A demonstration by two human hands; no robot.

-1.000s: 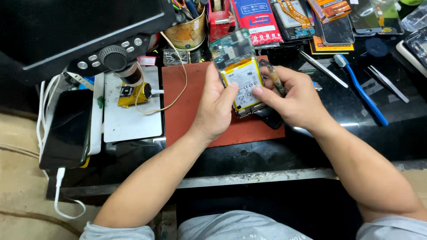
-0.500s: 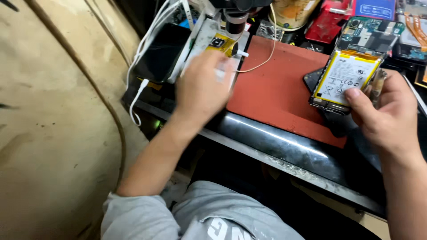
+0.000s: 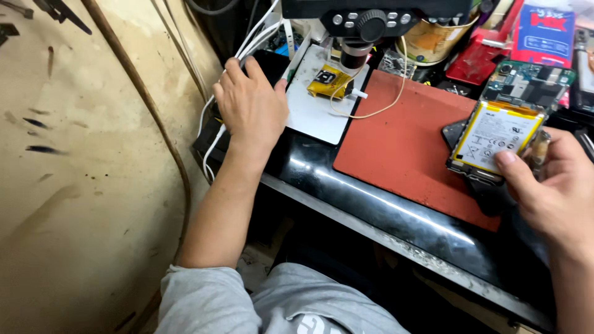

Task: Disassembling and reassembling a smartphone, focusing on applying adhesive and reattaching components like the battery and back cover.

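My right hand [image 3: 550, 185] grips an opened phone [image 3: 504, 124] at the right edge of the red mat [image 3: 402, 142]; its white and yellow battery and green circuit board face up. My left hand [image 3: 250, 105] lies flat on a black phone [image 3: 266, 62] at the bench's left end, fingers spread over it, beside white cables [image 3: 213, 133]. Whether it grasps the black phone cannot be told.
A microscope head [image 3: 365, 25] hangs over a white plate [image 3: 325, 102] bearing a small yellow-taped part [image 3: 327, 80]. A tin can [image 3: 433, 40], red packages [image 3: 544, 34] and parts crowd the back. The glossy black bench edge [image 3: 383, 210] runs diagonally; a stained wall [image 3: 74, 154] is left.
My left hand has left the opened phone and reached left across the bench onto the black phone. The view swung left. My right hand keeps hold of the opened phone.
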